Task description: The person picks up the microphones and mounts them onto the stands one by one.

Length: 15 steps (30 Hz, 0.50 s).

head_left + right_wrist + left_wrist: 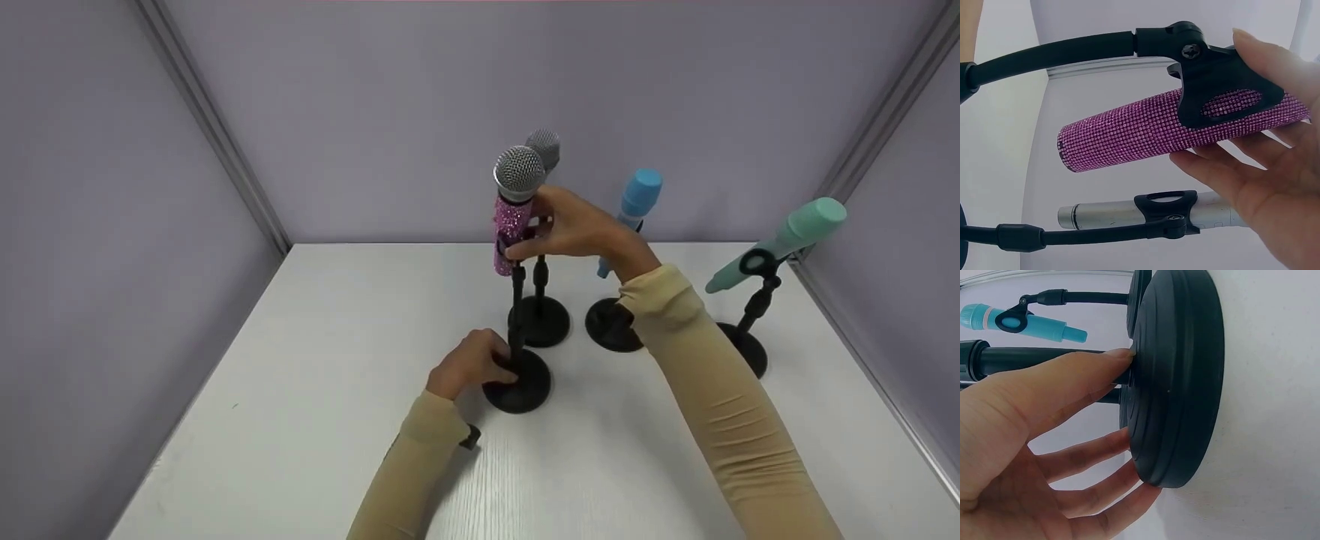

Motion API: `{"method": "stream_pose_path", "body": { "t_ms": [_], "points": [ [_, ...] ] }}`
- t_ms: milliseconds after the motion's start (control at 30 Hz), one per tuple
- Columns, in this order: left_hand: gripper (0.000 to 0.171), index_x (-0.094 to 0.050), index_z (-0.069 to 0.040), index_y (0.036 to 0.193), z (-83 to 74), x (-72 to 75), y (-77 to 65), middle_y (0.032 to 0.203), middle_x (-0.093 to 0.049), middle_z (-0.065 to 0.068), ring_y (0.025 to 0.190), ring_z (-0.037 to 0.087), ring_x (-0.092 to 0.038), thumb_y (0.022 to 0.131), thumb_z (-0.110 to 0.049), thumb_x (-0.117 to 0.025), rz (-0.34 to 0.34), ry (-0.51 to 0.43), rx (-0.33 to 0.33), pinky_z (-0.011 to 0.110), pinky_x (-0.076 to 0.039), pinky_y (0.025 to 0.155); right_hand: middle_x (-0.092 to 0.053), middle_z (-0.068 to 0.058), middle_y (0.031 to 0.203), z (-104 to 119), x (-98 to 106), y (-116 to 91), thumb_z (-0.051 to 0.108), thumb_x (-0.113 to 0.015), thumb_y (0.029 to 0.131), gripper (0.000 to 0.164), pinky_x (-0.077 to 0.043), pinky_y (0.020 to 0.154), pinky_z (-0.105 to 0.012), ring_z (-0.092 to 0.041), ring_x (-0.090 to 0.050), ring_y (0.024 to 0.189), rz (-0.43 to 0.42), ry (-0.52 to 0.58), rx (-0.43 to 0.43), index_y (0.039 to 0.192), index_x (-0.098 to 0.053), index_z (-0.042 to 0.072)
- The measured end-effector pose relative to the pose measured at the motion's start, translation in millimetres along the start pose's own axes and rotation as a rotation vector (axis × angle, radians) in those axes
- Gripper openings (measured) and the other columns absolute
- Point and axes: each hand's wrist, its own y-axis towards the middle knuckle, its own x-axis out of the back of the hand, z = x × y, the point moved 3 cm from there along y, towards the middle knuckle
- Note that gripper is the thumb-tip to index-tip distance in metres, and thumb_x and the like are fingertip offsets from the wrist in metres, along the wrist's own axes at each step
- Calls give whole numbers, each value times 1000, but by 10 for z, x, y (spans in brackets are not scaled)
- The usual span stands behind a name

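A microphone [513,217] with a pink glittery handle and silver mesh head sits in the clip [1224,84] of a black stand. My right hand [574,223] holds its upper handle: in the right wrist view the thumb lies by the clip and the fingers are under the handle. Down at the stand's round base [531,386], my left hand [472,361] grips the edge. The left wrist view shows the thumb on the base's top face [1185,382] and fingertips at its rim. Close behind stands a silver microphone [1112,215] on another stand.
To the right, a blue microphone [640,193] rests in a stand, partly hidden by my right arm. Farther right, a mint-green microphone [814,219] leans in its stand. All stand on a white table [337,337] with grey panels [375,112] around it.
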Motion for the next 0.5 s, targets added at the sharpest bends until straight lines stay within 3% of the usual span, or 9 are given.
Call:
{"method": "stream_pose_path", "body": {
  "t_ms": [233, 500],
  "points": [
    [16, -82, -7, 94, -16, -16, 3, 89, -78, 2, 78, 9, -65, 79, -9, -89, 7, -15, -8, 29, -57, 75, -68, -19, 121, -30, 12, -6, 7, -82, 86, 57, -59, 97, -41, -27, -68, 112, 9, -2, 3, 134, -52, 2],
    [19, -83, -8, 97, -26, -4, -1, 90, -79, 1, 80, 8, -67, 79, -10, -88, 2, 1, -17, 28, -56, 75, -68, -16, 125, -97, 22, -27, 16, -81, 89, 55, -56, 101, -46, -27, -67, 117, -17, -54, -73, 136, -53, 5]
  ]
}}
